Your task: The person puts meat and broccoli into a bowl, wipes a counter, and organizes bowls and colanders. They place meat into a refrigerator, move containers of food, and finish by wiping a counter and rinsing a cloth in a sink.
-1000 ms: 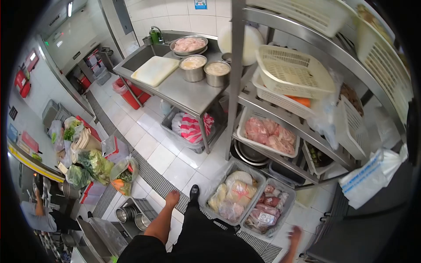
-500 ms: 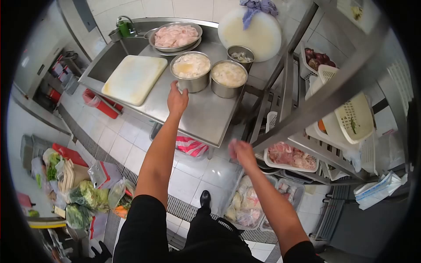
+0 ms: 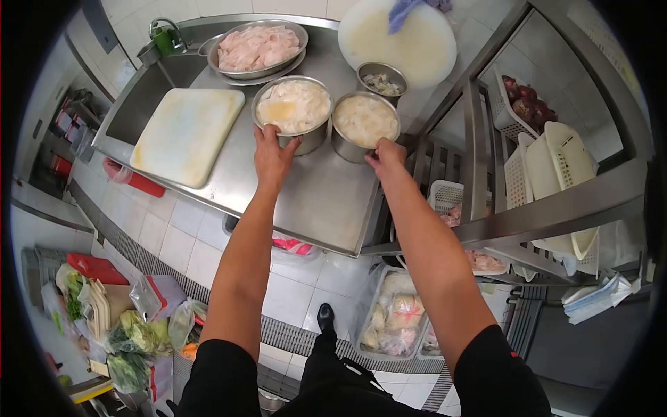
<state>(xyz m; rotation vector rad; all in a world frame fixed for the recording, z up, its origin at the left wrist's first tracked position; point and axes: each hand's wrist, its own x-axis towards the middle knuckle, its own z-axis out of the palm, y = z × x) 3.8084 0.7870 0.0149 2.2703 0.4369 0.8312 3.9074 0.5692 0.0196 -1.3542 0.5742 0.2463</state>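
Observation:
On the steel counter [image 3: 321, 201] stand two round metal pots filled with pale, whitish pieces, whose kind I cannot make out. My left hand [image 3: 273, 156] is at the front of the left pot [image 3: 310, 144], fingers at its rim and thumb against its side. At the near right side of the right pot [image 3: 351, 150], my right hand [image 3: 388, 154] has its fingers closed at the rim. Both pots rest upright, side by side. Behind them is a smaller metal container [image 3: 381, 80] with greyish pieces in it.
A white cutting board [image 3: 187, 135] lies left of the pots beside the sink [image 3: 139, 104]. Pale pink meat [image 3: 258, 47] fills a wide bowl behind. A metal rack [image 3: 556, 212] with baskets stands right. Bagged vegetables [image 3: 142, 330] and a plastic bin [image 3: 365, 344] are low down.
My right hand has risen from beside the rack to the right pot's rim. My left hand has come up against the left pot. The view has moved nearer the counter.

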